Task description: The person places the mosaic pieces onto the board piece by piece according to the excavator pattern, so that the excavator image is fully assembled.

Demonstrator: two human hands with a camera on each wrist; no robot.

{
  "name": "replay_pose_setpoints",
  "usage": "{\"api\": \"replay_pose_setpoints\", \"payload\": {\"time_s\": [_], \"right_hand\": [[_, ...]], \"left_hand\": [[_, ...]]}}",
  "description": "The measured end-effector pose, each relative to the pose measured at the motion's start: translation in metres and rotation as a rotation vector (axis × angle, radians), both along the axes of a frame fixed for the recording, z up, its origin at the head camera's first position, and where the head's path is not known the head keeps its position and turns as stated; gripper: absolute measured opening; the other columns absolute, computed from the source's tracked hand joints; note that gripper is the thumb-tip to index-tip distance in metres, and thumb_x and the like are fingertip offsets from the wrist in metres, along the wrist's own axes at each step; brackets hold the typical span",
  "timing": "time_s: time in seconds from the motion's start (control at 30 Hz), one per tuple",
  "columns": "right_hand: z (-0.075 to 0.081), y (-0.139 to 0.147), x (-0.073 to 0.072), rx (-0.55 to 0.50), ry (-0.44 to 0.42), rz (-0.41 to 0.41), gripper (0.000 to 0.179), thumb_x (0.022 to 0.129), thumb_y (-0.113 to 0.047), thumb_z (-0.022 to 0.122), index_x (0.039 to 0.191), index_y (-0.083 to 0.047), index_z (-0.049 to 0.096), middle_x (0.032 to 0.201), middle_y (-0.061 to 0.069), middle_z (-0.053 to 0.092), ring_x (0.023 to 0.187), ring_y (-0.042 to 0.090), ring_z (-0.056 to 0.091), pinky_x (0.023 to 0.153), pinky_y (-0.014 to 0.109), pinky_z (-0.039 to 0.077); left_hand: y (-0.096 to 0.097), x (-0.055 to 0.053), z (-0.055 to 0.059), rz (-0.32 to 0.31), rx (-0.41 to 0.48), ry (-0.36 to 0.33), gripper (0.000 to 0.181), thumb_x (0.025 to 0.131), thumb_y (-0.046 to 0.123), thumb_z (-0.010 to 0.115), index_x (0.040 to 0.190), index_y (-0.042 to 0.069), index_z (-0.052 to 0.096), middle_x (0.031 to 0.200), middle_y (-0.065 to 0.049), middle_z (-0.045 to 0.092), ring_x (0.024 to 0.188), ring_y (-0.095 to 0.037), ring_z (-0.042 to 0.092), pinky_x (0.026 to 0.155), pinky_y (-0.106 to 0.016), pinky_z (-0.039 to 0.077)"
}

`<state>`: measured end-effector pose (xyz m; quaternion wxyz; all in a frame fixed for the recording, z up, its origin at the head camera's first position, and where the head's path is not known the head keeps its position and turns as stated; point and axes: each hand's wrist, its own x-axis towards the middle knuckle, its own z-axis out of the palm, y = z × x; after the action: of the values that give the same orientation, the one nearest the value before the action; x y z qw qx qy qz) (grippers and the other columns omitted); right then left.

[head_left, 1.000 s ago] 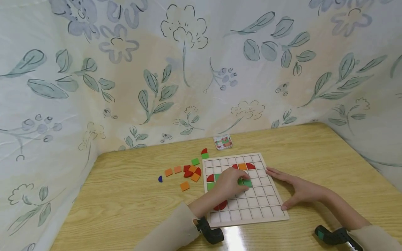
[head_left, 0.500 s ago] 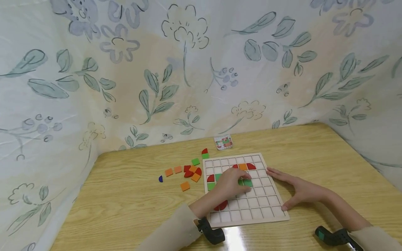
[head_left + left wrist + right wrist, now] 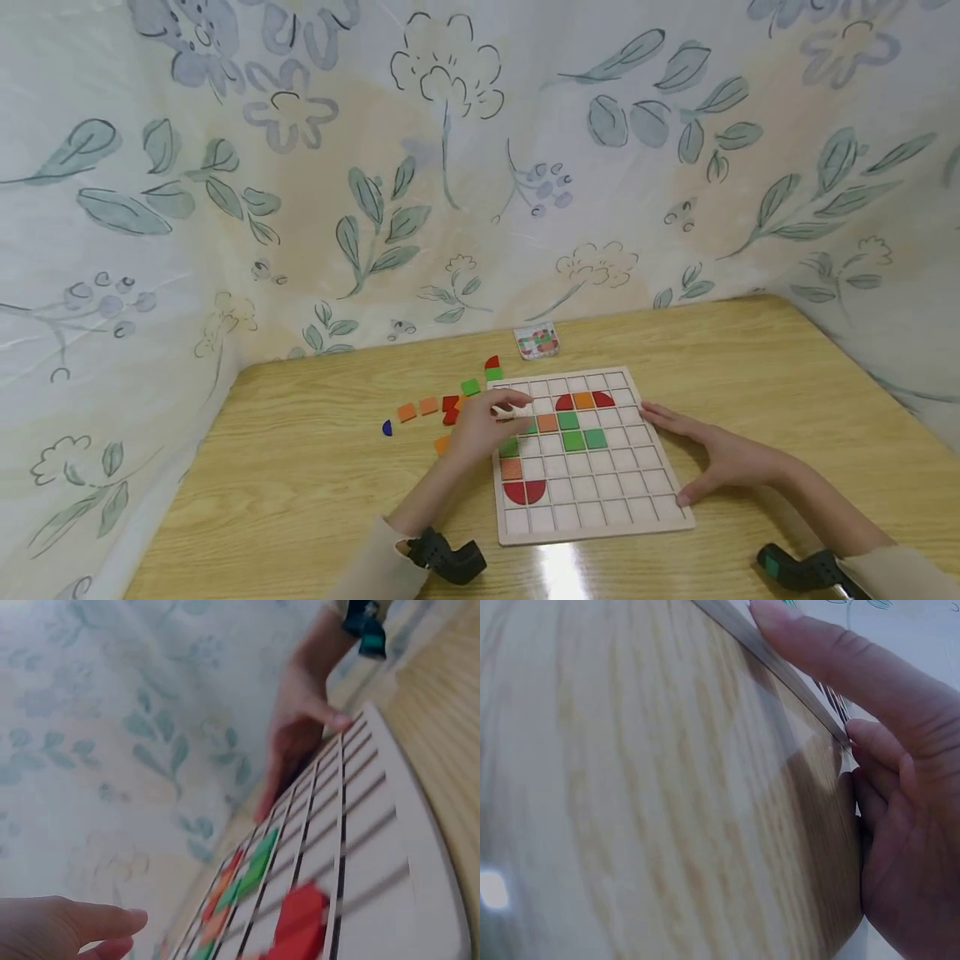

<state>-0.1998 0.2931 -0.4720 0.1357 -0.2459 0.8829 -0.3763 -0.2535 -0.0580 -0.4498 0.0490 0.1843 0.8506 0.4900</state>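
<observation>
My left hand hovers over the left side of a wooden grid board, fingers loosely bent and thumb apart. Nothing shows between its fingertips, and it hides some tiles beneath. In the left wrist view, my left fingers extend in the air beside the board. My right hand touches the board's right edge with thumb and fingers spread. On the grid lie a green square tile, a teal square tile, an orange tile between red quarter-circles, and a red pair at lower left.
Left of the board lie loose orange tiles, red pieces and a blue half-circle. Beyond it are a green tile and a pattern card. A floral cloth hangs behind the wooden table.
My left hand has moved left from the middle of the board to its left edge, uncovering the green and teal tiles. My right hand stays at the board's right edge.
</observation>
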Motion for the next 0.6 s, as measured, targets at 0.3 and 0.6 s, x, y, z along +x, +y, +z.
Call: {"api": "replay_pose_setpoints", "payload": {"time_s": [0.3,0.6], "right_hand": [[-0.002,0.001,-0.001,-0.003,0.008,0.011,0.103,0.065,-0.035,0.081,0.148,-0.016,0.022,0.154,0.013,0.013,0.127,-0.021,0.004,0.095,0.006,0.013],[-0.002,0.002,-0.002,-0.025,-0.012,0.018,0.104,0.065,-0.033,0.082,0.148,-0.016,0.021,0.154,0.013,0.012,0.127,-0.021,0.004,0.094,0.005,0.013]], "left_hand": [[-0.069,-0.001,-0.014,0.143,-0.047,0.017,0.027,0.078,0.017,0.073,0.105,0.019,0.069,0.104,0.003,0.065,0.099,-0.018,0.057,0.086,-0.037,0.046],[-0.097,-0.006,-0.019,0.162,-0.190,0.141,0.026,0.078,0.009,0.073,0.103,0.015,0.070,0.108,0.000,0.066,0.105,-0.023,0.056,0.092,-0.043,0.043]]}}
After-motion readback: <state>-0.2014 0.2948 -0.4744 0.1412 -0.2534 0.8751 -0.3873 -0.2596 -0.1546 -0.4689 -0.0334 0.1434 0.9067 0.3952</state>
